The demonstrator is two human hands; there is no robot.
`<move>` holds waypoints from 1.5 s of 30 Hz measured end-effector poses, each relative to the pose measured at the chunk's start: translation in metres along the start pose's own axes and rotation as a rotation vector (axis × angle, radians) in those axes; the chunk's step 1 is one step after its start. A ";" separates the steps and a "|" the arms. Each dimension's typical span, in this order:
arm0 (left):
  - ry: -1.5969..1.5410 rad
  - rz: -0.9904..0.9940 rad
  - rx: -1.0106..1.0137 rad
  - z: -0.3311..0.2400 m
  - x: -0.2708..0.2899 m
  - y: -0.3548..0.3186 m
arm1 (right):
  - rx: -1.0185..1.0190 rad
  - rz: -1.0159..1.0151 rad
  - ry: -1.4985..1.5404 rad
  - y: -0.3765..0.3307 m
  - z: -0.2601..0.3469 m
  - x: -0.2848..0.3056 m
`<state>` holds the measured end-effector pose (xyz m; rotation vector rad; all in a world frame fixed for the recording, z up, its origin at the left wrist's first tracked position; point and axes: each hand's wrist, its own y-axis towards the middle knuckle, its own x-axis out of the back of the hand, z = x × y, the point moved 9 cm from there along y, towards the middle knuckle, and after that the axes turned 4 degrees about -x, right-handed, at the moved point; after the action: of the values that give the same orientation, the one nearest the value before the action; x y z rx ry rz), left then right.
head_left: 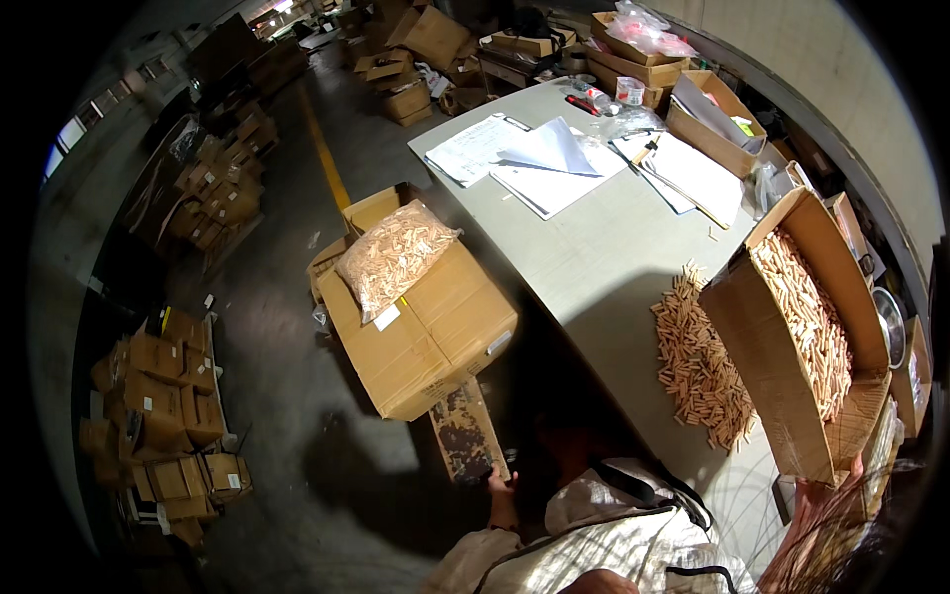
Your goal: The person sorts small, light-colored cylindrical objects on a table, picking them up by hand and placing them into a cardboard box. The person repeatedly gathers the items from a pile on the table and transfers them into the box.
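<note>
My left hand is low beside the table, with its fingers curled at the end of a narrow, worn board with dark peeling patches. Part of that board is hidden under a large carton. At the far right, my right hand grips the near lower edge of an open cardboard box; some of its fingers are hidden. Many short wooden dowels fill the box. Beside it on the grey table lies a loose heap of the same dowels.
A clear bag of dowels rests on the carton. Papers, a clipboard and a bottle lie toward the table's far end. Stacked cartons stand on the floor at left; a metal bowl is at right.
</note>
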<state>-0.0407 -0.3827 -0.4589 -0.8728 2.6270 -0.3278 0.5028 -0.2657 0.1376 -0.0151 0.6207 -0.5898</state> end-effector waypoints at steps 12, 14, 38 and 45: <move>-0.151 0.222 0.218 -0.114 -0.114 -0.003 | -0.019 -0.012 0.205 0.003 -0.050 0.045; -0.052 0.287 0.036 -0.171 -0.135 0.024 | -0.024 -0.016 0.254 0.005 -0.061 0.057; 1.316 0.050 -1.117 -0.482 -0.394 0.490 | 0.239 -0.207 0.186 0.016 -0.129 0.085; 1.241 -0.037 -1.277 -0.528 -0.451 0.492 | 0.305 -0.122 0.179 0.009 -0.131 0.080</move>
<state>-0.1744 0.3352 -0.0219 -1.2860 3.8885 1.4446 0.4877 -0.2789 -0.0147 0.2905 0.7010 -0.8055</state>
